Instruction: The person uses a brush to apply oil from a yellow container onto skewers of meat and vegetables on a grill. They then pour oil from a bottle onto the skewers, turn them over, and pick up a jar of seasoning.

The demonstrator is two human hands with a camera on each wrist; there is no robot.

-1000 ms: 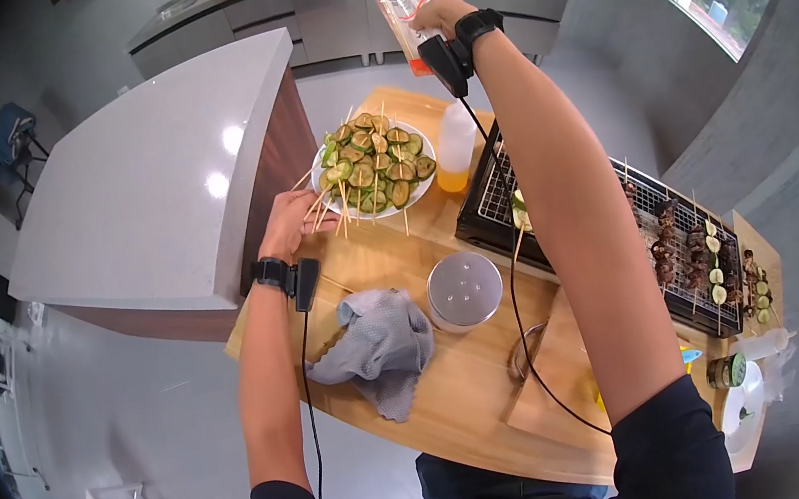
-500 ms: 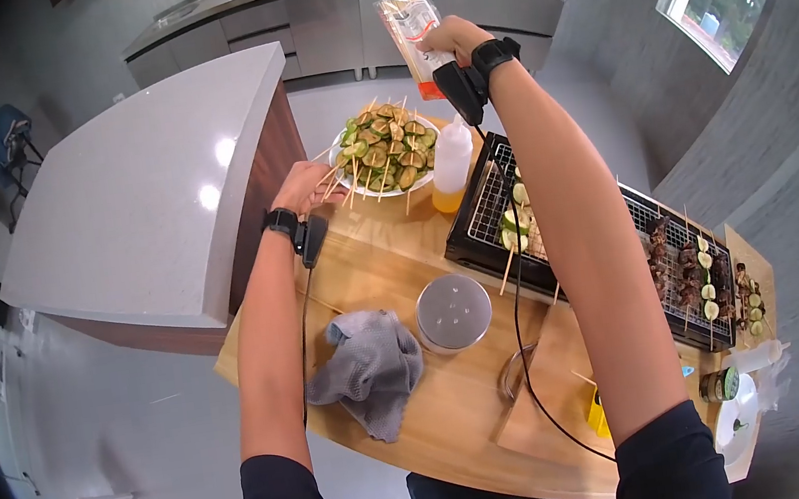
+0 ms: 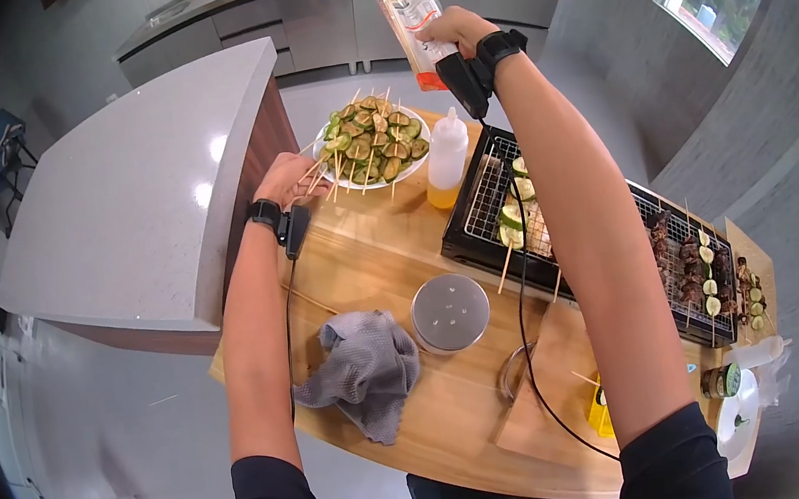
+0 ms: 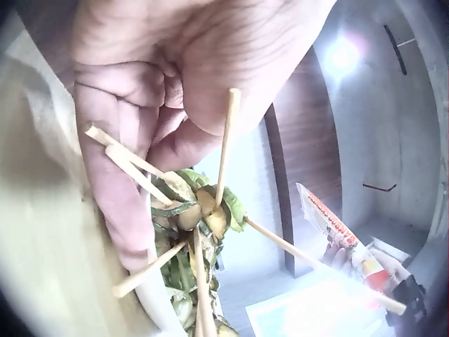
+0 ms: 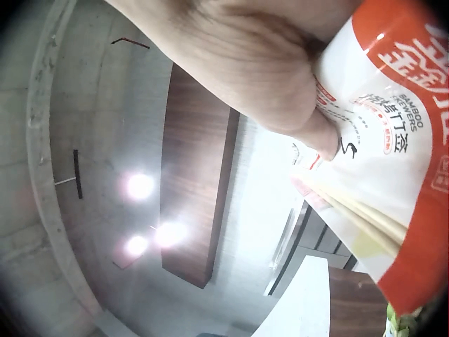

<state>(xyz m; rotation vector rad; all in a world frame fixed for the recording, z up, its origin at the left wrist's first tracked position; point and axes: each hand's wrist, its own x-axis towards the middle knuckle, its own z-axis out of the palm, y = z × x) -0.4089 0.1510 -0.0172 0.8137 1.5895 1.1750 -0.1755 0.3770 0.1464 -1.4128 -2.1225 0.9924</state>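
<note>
At the far left end of the wooden table stands a white plate (image 3: 320,166) heaped with cucumber-slice skewers (image 3: 372,137). My left hand (image 3: 289,178) holds the plate by its left rim. Seen from the left wrist, the fingers (image 4: 116,189) lie along the rim, with bare skewer ends sticking out beside them. My right hand (image 3: 461,29) grips a clear, red-printed packet of bamboo skewers (image 3: 413,31), held up beyond the plate. In the right wrist view the thumb (image 5: 319,137) presses against the packet (image 5: 393,91), and pale sticks show inside.
Right of the plate stands a squeeze bottle (image 3: 448,157) with yellow liquid. The grill (image 3: 474,204) carries cucumber and meat skewers. Nearer me are a grey cloth (image 3: 370,369), a round metal container (image 3: 451,313) and a cutting board (image 3: 545,397). A white-topped island (image 3: 137,173) borders the left side.
My left hand and the plate have shifted away from me and a little right, toward the table's far end. My right hand keeps its grip on the skewer packet.
</note>
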